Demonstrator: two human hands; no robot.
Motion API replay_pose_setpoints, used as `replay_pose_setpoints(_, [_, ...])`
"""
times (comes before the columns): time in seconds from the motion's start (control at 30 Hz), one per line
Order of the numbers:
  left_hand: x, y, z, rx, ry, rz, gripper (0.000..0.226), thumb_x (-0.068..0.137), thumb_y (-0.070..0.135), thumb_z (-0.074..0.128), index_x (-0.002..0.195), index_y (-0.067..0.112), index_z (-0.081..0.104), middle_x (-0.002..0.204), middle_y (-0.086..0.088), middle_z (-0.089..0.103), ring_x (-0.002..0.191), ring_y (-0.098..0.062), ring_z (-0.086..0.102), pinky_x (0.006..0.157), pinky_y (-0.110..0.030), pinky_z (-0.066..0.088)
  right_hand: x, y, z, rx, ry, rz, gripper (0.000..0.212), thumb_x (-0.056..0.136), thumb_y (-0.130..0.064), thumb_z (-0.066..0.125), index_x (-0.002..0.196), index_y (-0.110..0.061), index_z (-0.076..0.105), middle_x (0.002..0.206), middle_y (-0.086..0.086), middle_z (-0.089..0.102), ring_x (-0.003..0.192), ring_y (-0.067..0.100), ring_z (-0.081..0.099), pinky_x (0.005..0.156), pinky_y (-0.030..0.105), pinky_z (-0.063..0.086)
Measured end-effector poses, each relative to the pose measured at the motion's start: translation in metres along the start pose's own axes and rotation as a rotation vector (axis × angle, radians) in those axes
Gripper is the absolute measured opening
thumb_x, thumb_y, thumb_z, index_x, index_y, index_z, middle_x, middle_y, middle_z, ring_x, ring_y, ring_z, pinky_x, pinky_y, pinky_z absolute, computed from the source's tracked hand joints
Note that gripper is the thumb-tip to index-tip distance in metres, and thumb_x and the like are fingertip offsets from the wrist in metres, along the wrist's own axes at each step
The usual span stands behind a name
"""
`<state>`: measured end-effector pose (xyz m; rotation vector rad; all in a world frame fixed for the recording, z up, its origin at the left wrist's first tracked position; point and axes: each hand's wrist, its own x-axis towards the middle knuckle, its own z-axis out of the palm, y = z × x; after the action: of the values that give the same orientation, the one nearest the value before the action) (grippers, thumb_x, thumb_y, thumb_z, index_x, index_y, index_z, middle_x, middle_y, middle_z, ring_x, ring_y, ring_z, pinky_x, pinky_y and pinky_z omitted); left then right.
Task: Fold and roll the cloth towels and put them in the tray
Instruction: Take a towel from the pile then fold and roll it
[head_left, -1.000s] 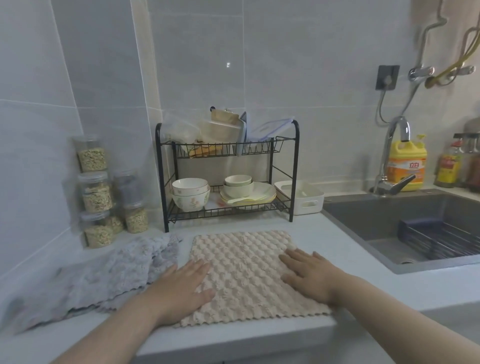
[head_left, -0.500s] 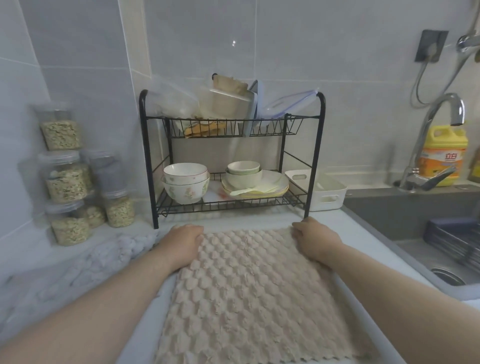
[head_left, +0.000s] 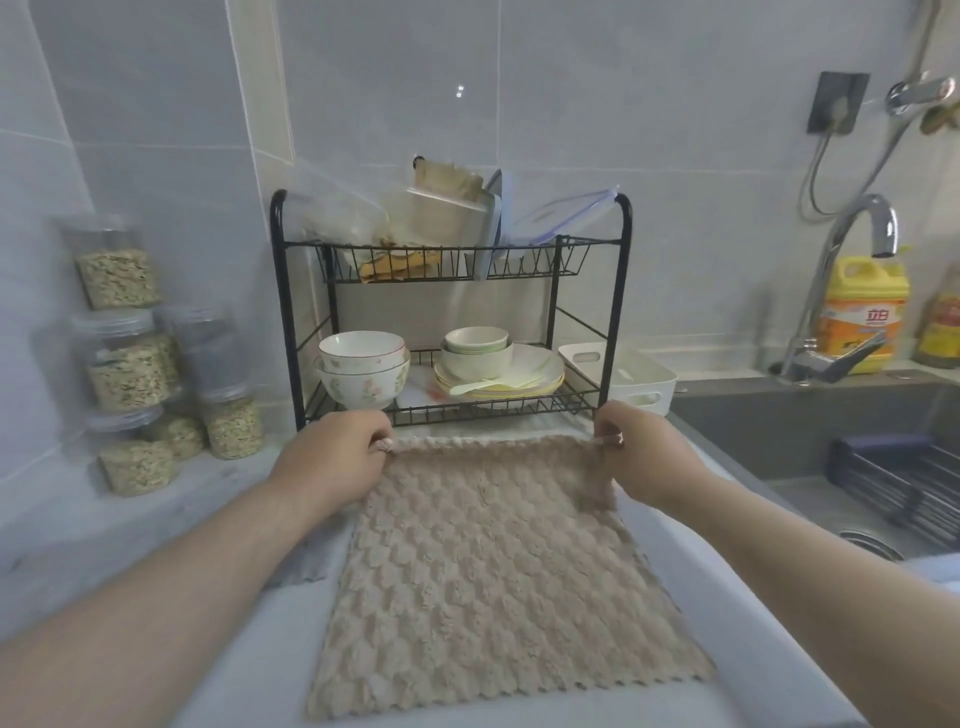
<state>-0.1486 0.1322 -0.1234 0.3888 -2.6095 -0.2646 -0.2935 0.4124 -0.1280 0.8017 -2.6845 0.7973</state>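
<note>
Beige towel: spread flat on the counter, scalloped near edge toward the person; its far edge lies just in front of the dish rack; no fold in it yet

Left hand: at the far left corner of the towel; fingers curled and pinched on the corner, a bit of cloth showing between them

Right hand: at the far right corner; fingertips pinched together on the cloth, which lifts slightly off the counter there

Why this grip: holding both far corners keeps that edge taut and straight, so it can be brought toward the near edge in one even fold; this looks like the start of the first fold

Tray: white, with cut-out handles, on the counter right of the rack and beside the sink; no towel shows in it; close enough for a short carry once the roll is made

Grey cloth: a corner shows by the left forearm, left of the beige towel; probably the next towel, kept aside so the folding space is free

Progress: early; folding, rolling and placing all remain

Risk: if the corners travel unevenly the edges will not line up; the fluffy weave may also loosen a slack roll
</note>
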Motion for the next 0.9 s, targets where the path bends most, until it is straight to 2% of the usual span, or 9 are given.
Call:
replay_pose_setpoints(0.1, [-0.029, 0.008, -0.018, -0.066, 0.012, -0.009, 0.015, 0.085, 0.017, 0.053, 0.079, 0.027, 0.062, 0.077, 0.011, 0.064, 0.075, -0.014, 0.056, 0.061, -0.029, 0.045, -0.031, -0.004, -0.014, 0.001, -0.004, -0.045, 0.026, 0.084, -0.002, 0.049, 0.097, -0.016, 0.066, 0.09, -0.002, 0.063, 0.081, 0.019, 0.054, 0.066, 0.027, 0.041])
replay_pose_setpoints(0.17, [-0.048, 0.012, -0.025, -0.074, 0.005, -0.01, 0.013, 0.084, 0.017, 0.055, 0.079, 0.025, 0.064, 0.078, 0.01, 0.065, 0.076, -0.015, 0.058, 0.066, -0.03, 0.048, -0.052, -0.006, -0.022, 0.004, -0.015, -0.061, 0.027, 0.083, -0.002, 0.048, 0.094, -0.015, 0.069, 0.09, -0.004, 0.064, 0.083, 0.016, 0.053, 0.069, 0.024, 0.039])
replay_pose_setpoints(0.27, [-0.073, 0.017, -0.033, -0.077, -0.053, -0.026, 0.018, 0.084, 0.014, 0.052, 0.075, 0.028, 0.059, 0.076, 0.01, 0.06, 0.067, -0.011, 0.055, 0.059, -0.026, 0.042, -0.08, -0.008, -0.031, 0.03, -0.037, -0.038, 0.023, 0.083, -0.006, 0.05, 0.09, -0.018, 0.069, 0.083, -0.011, 0.06, 0.079, 0.011, 0.053, 0.061, 0.016, 0.038])
replay_pose_setpoints(0.33, [-0.089, 0.022, -0.036, -0.073, -0.085, -0.024, 0.019, 0.084, 0.013, 0.05, 0.074, 0.028, 0.055, 0.08, 0.009, 0.059, 0.071, -0.01, 0.053, 0.058, -0.025, 0.036, -0.096, -0.009, -0.037, 0.055, -0.051, -0.018, 0.02, 0.082, -0.008, 0.052, 0.086, -0.021, 0.067, 0.079, -0.016, 0.058, 0.074, 0.004, 0.052, 0.059, 0.011, 0.036])
replay_pose_setpoints(0.4, [-0.104, 0.026, -0.038, -0.062, -0.1, -0.024, 0.016, 0.084, 0.013, 0.049, 0.074, 0.026, 0.052, 0.083, 0.007, 0.058, 0.076, -0.012, 0.053, 0.061, -0.027, 0.038, -0.113, -0.008, -0.039, 0.072, -0.07, 0.008, 0.021, 0.081, -0.008, 0.05, 0.08, -0.025, 0.062, 0.078, -0.012, 0.061, 0.072, 0.003, 0.054, 0.057, 0.015, 0.04])
replay_pose_setpoints(0.5, [-0.129, 0.029, -0.034, -0.038, -0.162, -0.025, 0.01, 0.085, 0.015, 0.046, 0.079, 0.023, 0.048, 0.079, 0.005, 0.057, 0.071, -0.013, 0.053, 0.066, -0.031, 0.041, -0.136, -0.007, -0.037, 0.043, -0.137, 0.028, 0.018, 0.079, -0.008, 0.046, 0.08, -0.024, 0.056, 0.081, -0.003, 0.065, 0.072, 0.015, 0.058, 0.061, 0.026, 0.046])
replay_pose_setpoints(0.6, [-0.154, 0.032, -0.025, 0.065, -0.22, 0.029, 0.005, 0.082, 0.017, 0.044, 0.08, 0.021, 0.043, 0.075, 0.005, 0.053, 0.068, -0.015, 0.048, 0.056, -0.028, 0.031, -0.155, -0.003, -0.027, -0.114, -0.182, -0.037, 0.014, 0.078, -0.014, 0.046, 0.087, -0.021, 0.052, 0.088, -0.004, 0.061, 0.084, 0.02, 0.055, 0.073, 0.03, 0.045])
replay_pose_setpoints(0.73, [-0.17, 0.027, -0.018, 0.04, -0.145, 0.051, 0.004, 0.08, 0.02, 0.045, 0.08, 0.022, 0.042, 0.074, 0.004, 0.052, 0.069, -0.012, 0.048, 0.056, -0.026, 0.031, -0.17, 0.002, -0.014, -0.113, -0.093, -0.092, 0.013, 0.075, -0.017, 0.041, 0.086, -0.017, 0.049, 0.086, -0.004, 0.056, 0.081, 0.022, 0.053, 0.073, 0.034, 0.046])
replay_pose_setpoints(0.9, [-0.176, 0.026, -0.016, -0.036, -0.087, 0.015, 0.008, 0.079, 0.017, 0.048, 0.081, 0.023, 0.043, 0.076, 0.005, 0.052, 0.067, -0.008, 0.045, 0.056, -0.023, 0.031, -0.17, 0.004, -0.013, -0.075, -0.075, -0.093, 0.012, 0.07, -0.018, 0.043, 0.081, -0.016, 0.048, 0.082, -0.004, 0.052, 0.078, 0.021, 0.052, 0.07, 0.035, 0.045])
